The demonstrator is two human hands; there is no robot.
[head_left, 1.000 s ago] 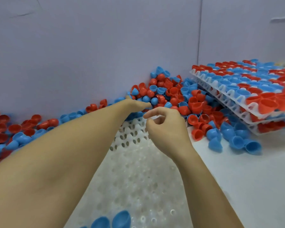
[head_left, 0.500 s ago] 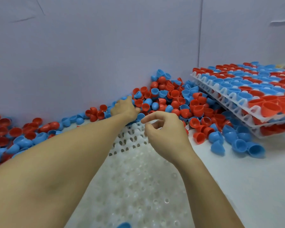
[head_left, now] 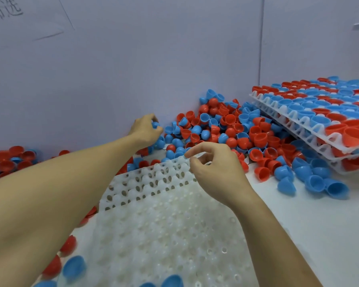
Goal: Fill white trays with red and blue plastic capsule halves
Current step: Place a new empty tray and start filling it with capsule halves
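A white tray (head_left: 153, 220) with rows of holes lies in front of me, mostly bare, with a few blue capsule halves (head_left: 74, 268) at its near edge. Behind its far edge is a heap of red and blue capsule halves (head_left: 226, 129) against the wall. My left hand (head_left: 145, 129) reaches into the heap's left side with its fingers closed around a blue capsule half (head_left: 154, 124). My right hand (head_left: 214, 166) hovers over the tray's far right corner, fingers curled, thumb and forefinger close together; nothing shows in it.
Two filled white trays (head_left: 311, 125) are stacked at the right, tilted on the heap. More loose halves (head_left: 10, 158) lie along the lilac wall (head_left: 133, 59) at the left. Several blue halves (head_left: 319, 181) sit on the white table (head_left: 319, 235) at the right.
My left hand has drawn back leftward along the wall and closed on a blue half. My right hand stays over the tray's far corner.
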